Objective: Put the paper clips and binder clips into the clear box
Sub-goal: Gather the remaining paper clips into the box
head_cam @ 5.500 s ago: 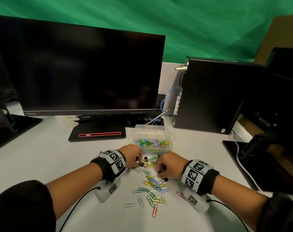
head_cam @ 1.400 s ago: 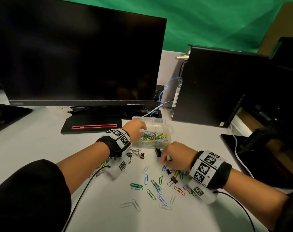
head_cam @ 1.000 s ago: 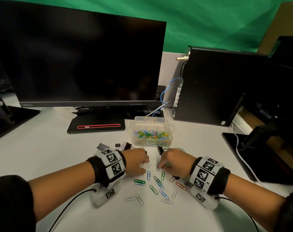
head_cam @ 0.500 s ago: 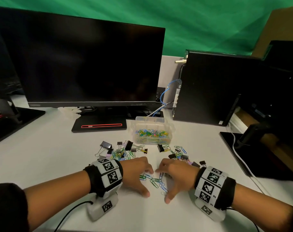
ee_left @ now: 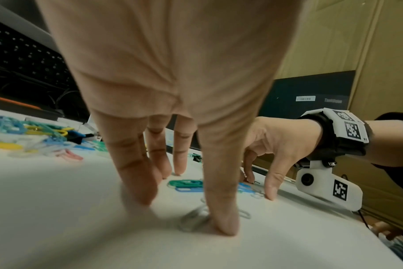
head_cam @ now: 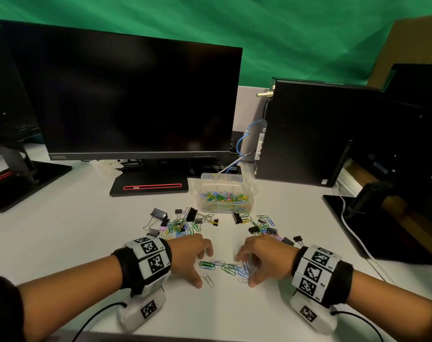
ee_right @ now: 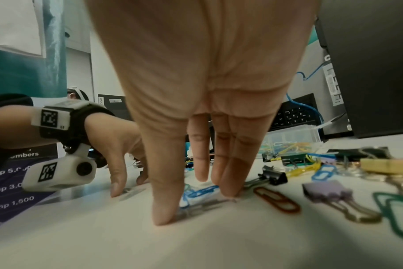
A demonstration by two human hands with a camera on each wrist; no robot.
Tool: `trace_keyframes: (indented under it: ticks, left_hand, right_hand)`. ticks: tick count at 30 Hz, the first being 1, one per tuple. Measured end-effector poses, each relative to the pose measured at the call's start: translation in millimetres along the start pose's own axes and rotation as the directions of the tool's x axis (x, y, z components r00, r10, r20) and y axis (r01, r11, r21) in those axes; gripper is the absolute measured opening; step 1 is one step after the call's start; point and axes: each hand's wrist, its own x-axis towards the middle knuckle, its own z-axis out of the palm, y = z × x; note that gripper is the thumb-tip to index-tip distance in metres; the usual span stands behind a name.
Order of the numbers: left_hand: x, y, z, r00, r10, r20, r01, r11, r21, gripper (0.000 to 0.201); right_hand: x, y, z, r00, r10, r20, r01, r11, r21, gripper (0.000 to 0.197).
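**Hands bracketing loose clips on tabletop**

Both hands were down on the white tabletop [head_cam: 62, 230], palms facing each other, a small cluster of paper clips [head_cam: 225, 266] between them. Left hand [head_cam: 188, 255]: fingers extended and spread, tips planted on the surface, nothing gripped. Left wrist view showed its thumb [ee_left: 221, 209] pressing on a clear clip [ee_left: 193, 218], a green clip [ee_left: 186, 183] lying just beyond the fingers. Right hand [head_cam: 264, 257]: fingers likewise straight, tips on the tabletop, holding nothing. Right wrist view showed its thumb [ee_right: 166, 200] and fingers [ee_right: 232, 172] set around a blue clip [ee_right: 200, 191] and a clear one, touching them.

Clear box [head_cam: 225, 193] stood farther back, lid off, well apart from both hands, its bottom covered with mixed coloured paper clips.

Between box and hands, two loose heaps:
- left heap [head_cam: 178, 223]: black binder clips mixed with coloured paper clips, just beyond the left hand;
- right heap [head_cam: 261, 225]: more binder clips and paper clips, just beyond the right hand.

Right wrist view, close to the right hand: a black binder clip [ee_right: 274, 177], a red-brown paper clip [ee_right: 276, 202], a lilac binder clip [ee_right: 327, 191].

Behind: dark monitor [head_cam: 131, 95] on its stand, black computer case [head_cam: 308, 134] to the right of the box, green backdrop [head_cam: 234, 25].
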Motion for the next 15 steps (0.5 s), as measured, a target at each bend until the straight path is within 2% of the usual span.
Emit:
trace_keyframes:
  ticks: [4, 8, 10, 13, 15]
  left_hand:
    - [8.9, 6.9, 4.7, 0.998, 0.014, -0.053, -0.017, 0.998, -0.057, 0.057]
    - [10.7, 13.5, 6.1, 0.997, 0.001, -0.075, -0.009, 0.994, -0.108, 0.06]
    - [6.4, 11.0, 2.4, 0.998, -0.013, -0.067, 0.007, 0.995, -0.095, 0.067]
    - [0.3, 4.1, -0.7, 0.998, -0.055, -0.003, 0.055, 0.997, -0.049, 0.075]
    - [0.4, 2.7, 1.2, 0.998, -0.059, 0.011, 0.06, 0.998, -0.029, 0.075]
  right_hand:
    - [4.6, -4.1, 0.6, 1.0, -0.026, -0.006, 0.026, 0.999, 0.032, 0.035]
    - [3.5, -3.7, -0.5, 0.999, -0.02, -0.038, 0.021, 0.999, 0.045, 0.038]
    - [-0.5, -2.2, -3.3, 0.998, 0.0, -0.067, 0.004, 0.999, 0.052, 0.044]
    - [-2.1, 0.6, -0.4, 0.999, 0.022, -0.047, -0.019, 0.997, 0.07, 0.064]
    - [1.1, 0.5, 3.6, 0.999, 0.019, -0.046, -0.015, 0.997, 0.071, 0.068]
